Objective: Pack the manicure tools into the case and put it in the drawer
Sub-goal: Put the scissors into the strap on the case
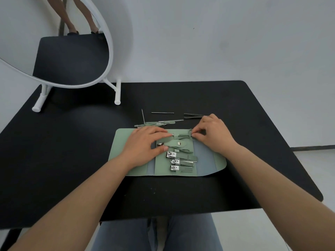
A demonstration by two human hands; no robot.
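A green fold-out manicure case [208,163] lies open on the black table. Three nail clippers [179,162] sit strapped in its middle panel, below green scissors [178,143] with a metal rivet. My left hand [145,145] rests flat on the case's left part, fingertips pressing near the scissors' tip. My right hand [212,134] pinches the green scissor handle loops at the case's top edge. Beyond the case lie loose tools: a cluster of thin metal files [155,123], a slim rod [162,112] and dark tweezers [193,115].
A round white-framed mirror [107,51] on a white stand occupies the table's far left corner. The table's right edge [290,145] drops to a pale floor. A white wall stands behind. My knees in jeans show under the near edge.
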